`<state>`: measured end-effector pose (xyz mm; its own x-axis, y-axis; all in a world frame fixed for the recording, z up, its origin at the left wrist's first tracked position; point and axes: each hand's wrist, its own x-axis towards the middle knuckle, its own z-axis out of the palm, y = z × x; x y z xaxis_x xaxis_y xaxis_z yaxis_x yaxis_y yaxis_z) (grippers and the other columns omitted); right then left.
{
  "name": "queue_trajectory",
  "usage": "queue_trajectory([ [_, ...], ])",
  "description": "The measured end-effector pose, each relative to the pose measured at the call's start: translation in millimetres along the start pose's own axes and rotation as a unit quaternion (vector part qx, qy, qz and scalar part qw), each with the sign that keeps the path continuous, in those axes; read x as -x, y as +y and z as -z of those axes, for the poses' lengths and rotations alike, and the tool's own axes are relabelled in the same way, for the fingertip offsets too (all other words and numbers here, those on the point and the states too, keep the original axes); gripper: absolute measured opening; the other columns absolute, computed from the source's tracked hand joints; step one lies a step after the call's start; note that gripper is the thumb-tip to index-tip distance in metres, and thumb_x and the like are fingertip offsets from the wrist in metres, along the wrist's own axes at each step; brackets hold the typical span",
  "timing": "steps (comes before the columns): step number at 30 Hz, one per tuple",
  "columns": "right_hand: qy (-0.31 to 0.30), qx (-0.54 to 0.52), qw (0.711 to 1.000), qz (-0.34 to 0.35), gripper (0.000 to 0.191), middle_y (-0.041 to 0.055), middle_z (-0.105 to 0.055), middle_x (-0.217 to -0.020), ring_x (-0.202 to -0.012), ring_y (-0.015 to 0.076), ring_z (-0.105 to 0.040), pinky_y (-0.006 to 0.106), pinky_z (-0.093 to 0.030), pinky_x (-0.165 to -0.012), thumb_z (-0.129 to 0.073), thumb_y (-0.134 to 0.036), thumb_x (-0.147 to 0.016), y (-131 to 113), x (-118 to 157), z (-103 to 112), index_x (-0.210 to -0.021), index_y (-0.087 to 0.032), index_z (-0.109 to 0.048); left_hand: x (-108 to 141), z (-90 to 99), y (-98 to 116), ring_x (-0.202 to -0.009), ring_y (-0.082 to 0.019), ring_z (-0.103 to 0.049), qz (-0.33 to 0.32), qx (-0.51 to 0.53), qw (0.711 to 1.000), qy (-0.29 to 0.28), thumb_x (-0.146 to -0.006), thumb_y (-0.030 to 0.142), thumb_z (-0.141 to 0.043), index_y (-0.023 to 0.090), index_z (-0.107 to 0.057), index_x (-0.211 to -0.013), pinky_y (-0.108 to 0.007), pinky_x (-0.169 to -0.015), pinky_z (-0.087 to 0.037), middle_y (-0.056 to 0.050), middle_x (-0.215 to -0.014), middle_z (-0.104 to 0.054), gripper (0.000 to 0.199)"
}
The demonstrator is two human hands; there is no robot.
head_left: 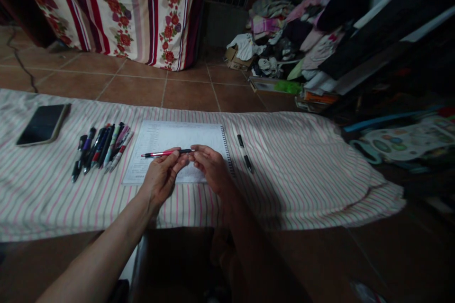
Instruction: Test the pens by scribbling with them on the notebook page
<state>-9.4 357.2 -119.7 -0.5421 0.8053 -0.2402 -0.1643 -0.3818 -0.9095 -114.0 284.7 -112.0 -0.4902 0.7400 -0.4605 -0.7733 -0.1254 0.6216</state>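
Striped cloth (295, 165) lay beneath a notebook (192, 133). Over its page, the left hand (163, 171) gripped a red-and-black pen (161, 154) midway; the right hand (210, 163) pinched the pen's dark end. Sound handling called for a steady barrel and light, aligned fingertip pressure.

Curtain (142, 14): landmark; floral bands and stripes, hem close to floor.
Floor (138, 89): reddish-brown tiles, pale grout, running out in front of curtain.
Cable (22, 59): dark, left of curtain, on the tiles.
Phone (43, 124): screen up and dark, nearer camera than curtain's left part.
Clothes pile (302, 28): right of curtain, mixed colours, heaped.
Cardboard box (238, 60): just right of curtain, white cloth over it.
Plastic panel (408, 139): far right of curtain, pale, coloured spots.
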Motion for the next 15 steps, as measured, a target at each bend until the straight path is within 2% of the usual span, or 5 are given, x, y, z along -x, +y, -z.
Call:
queue_trajectory([
  [6,0.016,-0.033,0.999,0.012,0.027,0.0041,-0.068,-0.088,-0.081,0.014,-0.066,0.027,-0.051,-0.076,-0.069,-0.026,-0.062,1.3,-4.2,4.8,-0.087,-0.018,-0.062,-2.5,4.5,0.5,-0.06,-0.01,-0.067,-0.007,0.0,1.0,0.0,-0.082,-0.002,-0.05,0.006,-0.066,-0.077,-0.018,-0.065,-0.057,-0.006,-0.064,-0.067,0.018],
  [10,0.037,-0.036,0.999,0.009,0.031,0.0045,-0.07,-0.088,-0.076,0.0146,-0.067,0.027,-0.053,-0.069,-0.071,-0.029,-0.064,2.9,-5.2,4.6,-0.09,-0.019,-0.058,-2.1,5.6,1.0,-0.06,-0.011,-0.067,-0.014,0.003,1.0,0.0,-0.082,-0.001,-0.051,0.005,-0.066,-0.075,-0.018,-0.064,-0.057,-0.007,-0.064,-0.067,0.018],
  [15,0.038,-0.035,0.998,0.028,0.027,0.0038,-0.07,-0.085,-0.075,0.0136,-0.067,0.024,-0.053,-0.067,-0.075,-0.035,-0.062,3.0,-4.7,3.0,-0.08,-0.017,-0.063,-0.8,6.2,1.6,-0.06,-0.011,-0.067,-0.026,-0.003,1.0,-0.006,-0.081,0.0,-0.054,0.006,-0.067,-0.076,-0.02,-0.065,-0.058,-0.007,-0.063,-0.068,0.015],
])
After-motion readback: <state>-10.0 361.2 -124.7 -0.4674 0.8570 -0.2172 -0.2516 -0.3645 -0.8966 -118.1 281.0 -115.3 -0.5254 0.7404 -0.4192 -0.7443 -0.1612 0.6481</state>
